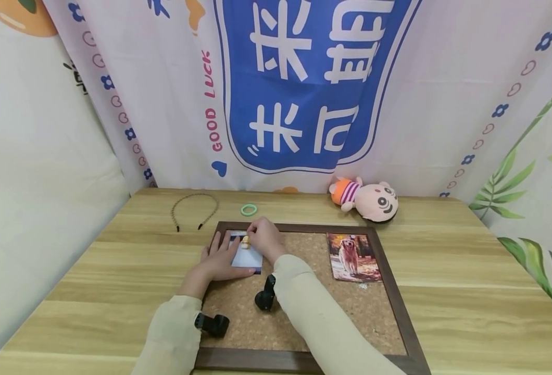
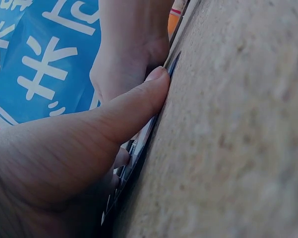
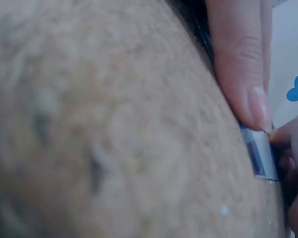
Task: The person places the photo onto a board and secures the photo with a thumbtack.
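Note:
A photo (image 1: 247, 259) with a pale blue ground and a small yellow-and-white figure lies at the upper left of the framed cork board (image 1: 299, 317). My left hand (image 1: 221, 260) spreads over its left side, fingers straight. The left thumb (image 2: 139, 101) presses along the photo's near edge. At the upper right of the photo, my right hand (image 1: 265, 238) has its fingers curled and their tips drawn together. Whatever is pinched there is small and hidden by the fingers. In the right wrist view, these fingers (image 3: 296, 158) sit beside the photo's shiny edge (image 3: 260, 154).
A dog photo (image 1: 354, 258) is fixed at the board's upper right, with a small pin at its top. Behind the board lie a headband (image 1: 193, 196), a green ring (image 1: 249, 210) and a plush doll (image 1: 365, 200). A printed curtain (image 1: 163, 130) hangs behind.

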Tool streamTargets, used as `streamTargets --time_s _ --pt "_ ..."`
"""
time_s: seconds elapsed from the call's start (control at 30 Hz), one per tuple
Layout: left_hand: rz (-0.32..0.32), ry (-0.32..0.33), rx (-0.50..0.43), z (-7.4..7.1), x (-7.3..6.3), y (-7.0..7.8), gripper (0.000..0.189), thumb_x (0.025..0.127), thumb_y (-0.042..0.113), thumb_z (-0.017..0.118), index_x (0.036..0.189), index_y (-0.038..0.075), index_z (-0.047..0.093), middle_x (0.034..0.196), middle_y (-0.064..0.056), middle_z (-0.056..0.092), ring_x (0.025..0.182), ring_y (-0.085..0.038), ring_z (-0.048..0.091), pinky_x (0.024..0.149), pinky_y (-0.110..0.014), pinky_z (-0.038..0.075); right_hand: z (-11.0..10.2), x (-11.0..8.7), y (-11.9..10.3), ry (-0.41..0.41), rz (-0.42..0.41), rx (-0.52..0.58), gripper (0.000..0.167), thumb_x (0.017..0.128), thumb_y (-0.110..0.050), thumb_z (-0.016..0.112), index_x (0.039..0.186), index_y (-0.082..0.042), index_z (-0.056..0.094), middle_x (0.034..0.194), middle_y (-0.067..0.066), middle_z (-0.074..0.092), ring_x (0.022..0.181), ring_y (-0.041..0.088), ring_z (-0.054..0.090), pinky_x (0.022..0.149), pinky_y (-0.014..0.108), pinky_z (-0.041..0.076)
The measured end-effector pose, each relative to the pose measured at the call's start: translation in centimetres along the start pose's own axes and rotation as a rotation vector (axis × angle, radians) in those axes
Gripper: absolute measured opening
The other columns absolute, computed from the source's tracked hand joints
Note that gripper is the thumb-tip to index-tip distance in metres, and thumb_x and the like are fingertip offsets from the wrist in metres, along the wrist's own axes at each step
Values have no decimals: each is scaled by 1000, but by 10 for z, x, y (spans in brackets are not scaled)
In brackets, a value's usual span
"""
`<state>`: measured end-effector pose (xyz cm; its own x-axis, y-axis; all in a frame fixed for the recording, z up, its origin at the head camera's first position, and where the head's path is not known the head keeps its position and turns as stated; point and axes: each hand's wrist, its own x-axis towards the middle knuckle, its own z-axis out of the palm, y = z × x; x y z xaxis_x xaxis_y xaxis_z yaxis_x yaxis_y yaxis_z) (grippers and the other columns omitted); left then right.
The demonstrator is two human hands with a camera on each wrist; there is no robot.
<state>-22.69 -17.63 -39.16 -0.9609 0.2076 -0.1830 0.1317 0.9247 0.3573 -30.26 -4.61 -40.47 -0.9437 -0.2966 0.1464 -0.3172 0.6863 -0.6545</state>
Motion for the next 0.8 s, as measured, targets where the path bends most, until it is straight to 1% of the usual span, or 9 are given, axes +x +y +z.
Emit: streamTargets --time_s 0.13,0.2,0.3,0.4,0.53,0.67,0.7,0.73,0.8 --pt "-1 -7 14 1 1 1 99 68 66 51 138 6 16 141 -20 -2 125 -37 -11 90 -60 3 1 -4 8 36 -8 63 14 84 -17 56 82 -13 69 80 -6 60 72 9 53 61 23 42" --pt "0 -6 21 1 1 2 98 68 66 51 138 6 17 141 -21 -1 125 -37 -10 90 -60 3 2 -6 12 68 2 125 16 85 -19 55 88 -13 69 86 -5 60 78 8 53 64 24 42" --pt "4 -3 29 0 2 3 98 68 66 51 138 6 18 141 -21 -1 125 -37 -10 90 -60 4 1 -8 17 118 25 219 19 85 -20 54 95 -12 68 89 -4 61 79 8 54 65 24 43" --pt "12 -7 21 1 6 3 100 67 67 51 138 6 17 141 -20 -1 125 -37 -10 91 -60 4 -3 -9 19 135 41 281 20 85 -18 54 98 -8 66 87 -3 61 74 7 54 62 22 44" --pt "23 -5 -12 3 8 1 100 67 66 54 138 6 18 141 -20 0 125 -37 -11 90 -61 3 -14 -15 19 63 48 331 23 85 -18 54 102 -4 63 89 0 62 75 8 57 64 22 45" --pt "23 24 -16 2 9 -4 98 68 64 55 138 5 19 140 -22 1 124 -39 -9 90 -61 3 -27 -21 20 -85 33 537 31 87 -19 52 109 3 57 96 12 61 81 19 60 66 27 47" --pt "27 37 -12 1 9 -5 96 69 63 54 137 4 20 140 -22 2 124 -39 -8 90 -61 3 -31 -22 20 -117 25 564 33 88 -20 51 111 3 56 97 14 60 83 21 59 67 29 47" --pt "34 49 -9 -1 8 -5 95 70 61 54 137 4 20 140 -23 3 124 -40 -6 90 -61 4 -36 -24 20 -142 19 568 35 88 -22 50 112 3 55 100 14 59 87 21 58 69 29 47" --pt "53 78 -3 -6 7 -5 90 74 58 54 136 1 22 139 -24 6 124 -41 -3 90 -62 5 -46 -27 17 -177 -11 499 38 89 -27 49 115 0 53 106 12 58 95 21 55 75 30 44"
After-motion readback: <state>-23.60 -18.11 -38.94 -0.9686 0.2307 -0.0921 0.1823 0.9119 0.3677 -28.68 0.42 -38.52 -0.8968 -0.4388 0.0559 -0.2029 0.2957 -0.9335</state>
